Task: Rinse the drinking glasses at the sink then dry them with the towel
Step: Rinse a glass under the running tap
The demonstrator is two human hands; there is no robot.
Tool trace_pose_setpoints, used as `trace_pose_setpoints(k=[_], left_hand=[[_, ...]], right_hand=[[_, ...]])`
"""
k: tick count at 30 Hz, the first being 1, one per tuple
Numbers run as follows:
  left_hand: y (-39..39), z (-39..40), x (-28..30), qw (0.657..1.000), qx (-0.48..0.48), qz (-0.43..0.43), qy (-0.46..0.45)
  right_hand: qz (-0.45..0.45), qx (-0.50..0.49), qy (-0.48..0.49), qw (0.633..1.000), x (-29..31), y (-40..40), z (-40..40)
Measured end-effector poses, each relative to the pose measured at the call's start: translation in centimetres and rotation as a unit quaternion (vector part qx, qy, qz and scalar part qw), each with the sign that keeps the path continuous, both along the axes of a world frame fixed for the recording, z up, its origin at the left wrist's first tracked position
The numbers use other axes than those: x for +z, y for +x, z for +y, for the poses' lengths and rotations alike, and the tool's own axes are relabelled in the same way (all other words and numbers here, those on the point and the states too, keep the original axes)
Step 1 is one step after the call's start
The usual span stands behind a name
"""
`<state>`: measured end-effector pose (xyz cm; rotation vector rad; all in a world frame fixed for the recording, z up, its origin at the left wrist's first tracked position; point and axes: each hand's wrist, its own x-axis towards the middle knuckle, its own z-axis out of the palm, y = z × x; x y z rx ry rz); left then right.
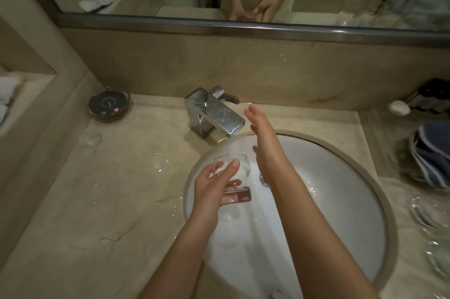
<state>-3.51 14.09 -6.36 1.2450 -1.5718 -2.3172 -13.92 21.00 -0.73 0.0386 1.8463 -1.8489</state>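
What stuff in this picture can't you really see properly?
Head view only:
- Clear glassware at the right edge: cut off and blurred, so no count.
- Blue striped cloth on the right: cut off by the edge.
- Small clear drinking glass: the left hand covers its near side.
- Square chrome faucet: whether water is running cannot be told.

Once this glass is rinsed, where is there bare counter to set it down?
Best is the marble left of the sink, between the round dish, faucet and basin rim; it is wet. The right side is crowded: blue towel and other glassware. The left hand holds the glass.
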Motion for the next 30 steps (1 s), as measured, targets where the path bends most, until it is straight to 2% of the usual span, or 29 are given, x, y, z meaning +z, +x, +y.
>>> trace_pose_setpoints(k=[3,6,10,14,18,21,23,26,30], left_hand=[[1.0,0.8,1.1,0.998,-0.025,-0.006,0.052],[1.9,1.5,2.1,0.990,-0.089,-0.053,0.093],[3.0,2.3,2.6,0.963,-0.182,-0.126,0.155],[3.6,3.9,3.7,0.950,-0.205,-0.171,0.165],[3.7,5.6,4.5,0.945,-0.224,-0.178,0.156],[3.7,7.2,5.8,0.949,-0.246,-0.151,0.127],[3.8,8.6,6.5,0.959,-0.248,-0.107,0.088],[3.8,10.8,8.1,0.970,-0.233,-0.026,0.059],[3.3,13.4,9.8,0.979,-0.199,0.047,0.023]], right_hand=[[-0.066,-0.037,0.027,0.997,-1.5,5.3,2.2],[-0.130,-0.008,0.101,0.986,-3.5,8.3,3.4],[-0.206,0.049,0.192,0.958,-4.1,8.7,6.0],[-0.297,0.056,0.170,0.938,-2.0,9.2,8.8],[-0.278,0.053,0.157,0.946,-1.1,10.1,10.8],[-0.241,0.024,0.136,0.961,-1.3,10.4,12.5],[-0.180,0.008,0.131,0.975,-0.9,10.5,13.6],[-0.077,-0.033,0.069,0.994,0.4,10.7,15.5],[0.012,-0.065,0.027,0.997,2.1,10.7,18.7]])
